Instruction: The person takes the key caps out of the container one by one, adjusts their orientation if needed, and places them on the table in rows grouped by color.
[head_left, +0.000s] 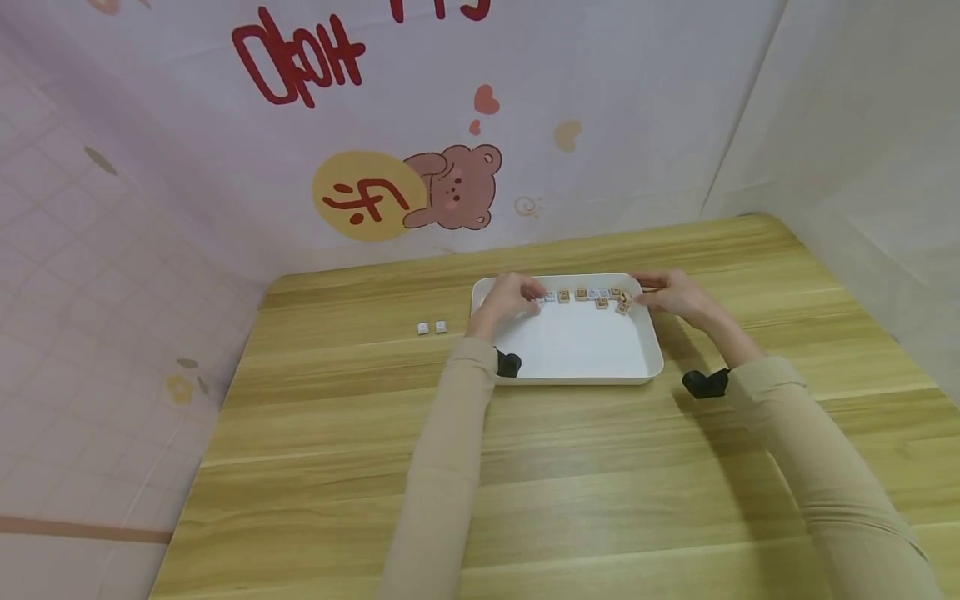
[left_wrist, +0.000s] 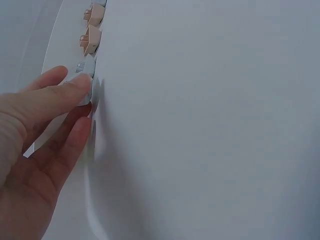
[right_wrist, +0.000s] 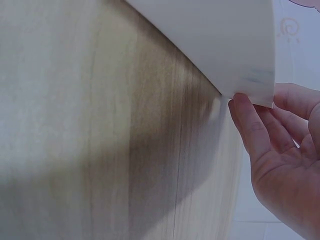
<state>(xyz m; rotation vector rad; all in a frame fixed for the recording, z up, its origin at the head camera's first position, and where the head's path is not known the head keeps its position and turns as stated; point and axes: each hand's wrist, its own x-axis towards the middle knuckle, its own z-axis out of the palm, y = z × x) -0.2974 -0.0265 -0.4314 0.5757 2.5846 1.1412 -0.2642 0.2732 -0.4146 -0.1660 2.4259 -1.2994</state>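
A white tray (head_left: 585,342) stands on the wooden table, with white and tan keycaps lined up along its far side. My left hand (head_left: 512,298) reaches in at the far left and pinches a white keycap (left_wrist: 86,99) between thumb and fingers. Beside it in the row are another white keycap (left_wrist: 89,65) and a tan keycap (left_wrist: 91,41). At the far right corner, my right hand (right_wrist: 287,142) grips the tray's wall (right_wrist: 230,45), thumb over the rim and fingers low on the outside.
Two white keycaps (head_left: 432,327) sit on the table (head_left: 345,400) left of the tray. A printed cloth (head_left: 615,183) with a bear hangs behind the table's back edge. Black wrist mounts (head_left: 705,383) stick out from the sleeves.
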